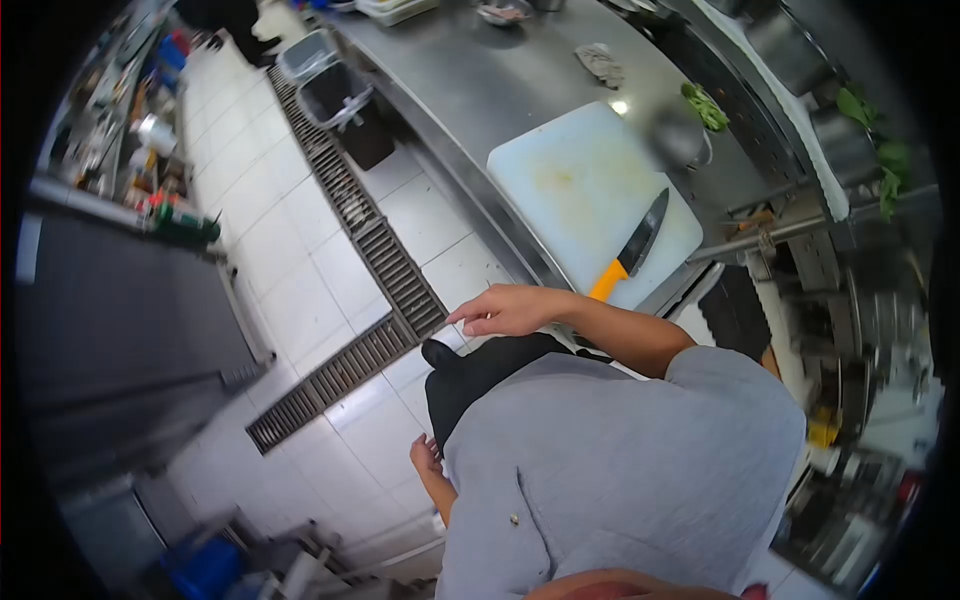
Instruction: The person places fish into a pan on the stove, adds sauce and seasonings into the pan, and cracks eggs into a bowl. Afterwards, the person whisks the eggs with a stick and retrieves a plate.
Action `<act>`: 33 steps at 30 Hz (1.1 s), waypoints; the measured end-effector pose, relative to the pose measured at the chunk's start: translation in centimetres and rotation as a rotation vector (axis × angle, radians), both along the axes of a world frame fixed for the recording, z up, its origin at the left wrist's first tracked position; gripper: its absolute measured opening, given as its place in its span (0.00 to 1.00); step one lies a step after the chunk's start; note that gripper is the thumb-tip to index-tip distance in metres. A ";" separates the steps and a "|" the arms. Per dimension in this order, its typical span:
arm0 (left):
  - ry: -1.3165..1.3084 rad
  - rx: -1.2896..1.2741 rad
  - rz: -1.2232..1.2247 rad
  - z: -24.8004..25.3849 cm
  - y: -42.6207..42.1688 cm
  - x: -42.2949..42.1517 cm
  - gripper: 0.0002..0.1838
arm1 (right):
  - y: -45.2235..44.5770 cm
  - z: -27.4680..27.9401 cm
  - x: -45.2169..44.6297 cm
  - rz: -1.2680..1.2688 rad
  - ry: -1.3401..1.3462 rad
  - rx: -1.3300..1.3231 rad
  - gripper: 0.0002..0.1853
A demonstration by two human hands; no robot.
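Note:
My right hand (510,310) is in front of my body, near the counter's edge. Its index finger stretches out, the other fingers bend loosely, and nothing shows in it. Lower down, my left hand (427,456) hangs beside the dark apron (480,380), partly cut off by my shirt. Its visible fingers are apart and hold nothing I can see. Closest to my right hand lies a kitchen knife (640,240) with an orange handle and dark blade, on a stained white cutting board (540,150). The handle reaches over the board's edge, partly behind my forearm.
The board rests on a steel counter (440,60) with a crumpled cloth (600,65), green leafy vegetables (705,107) and a blurred metal bowl (676,136). Lined bins (335,90) stand along it. A floor drain grate (365,220) crosses the tiles. Someone's dark-clothed legs (235,20) are far off.

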State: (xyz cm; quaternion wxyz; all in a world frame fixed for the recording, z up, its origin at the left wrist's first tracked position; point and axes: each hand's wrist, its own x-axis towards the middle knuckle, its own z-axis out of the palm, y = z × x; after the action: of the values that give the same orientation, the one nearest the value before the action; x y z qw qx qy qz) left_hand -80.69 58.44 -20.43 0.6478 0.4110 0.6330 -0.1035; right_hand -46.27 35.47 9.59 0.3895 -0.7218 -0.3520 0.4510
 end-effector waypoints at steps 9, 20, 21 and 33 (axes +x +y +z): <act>-0.240 0.060 -0.487 -2.9 26.5 21.6 0.10 | 5.0 -9.3 4.3 -0.403 -0.143 -0.092 0.22; -0.185 -0.053 -0.460 -5.5 23.2 32.1 0.28 | 4.3 -23.0 7.4 -0.019 -0.627 -1.179 0.12; -0.212 -0.236 -0.262 -3.8 22.4 32.5 0.31 | 5.3 -22.5 8.1 0.000 -0.605 -1.183 0.12; -0.206 -0.801 -0.083 -2.5 32.1 26.0 0.23 | 13.8 -25.4 16.0 -0.650 -0.045 -0.933 0.24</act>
State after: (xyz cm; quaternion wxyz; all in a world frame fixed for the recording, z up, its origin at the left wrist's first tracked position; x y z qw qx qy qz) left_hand -54.69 90.50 -22.92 0.8116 0.1600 0.4576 -0.3261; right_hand -30.26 49.28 -15.76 0.1404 -0.8981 0.1165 0.4002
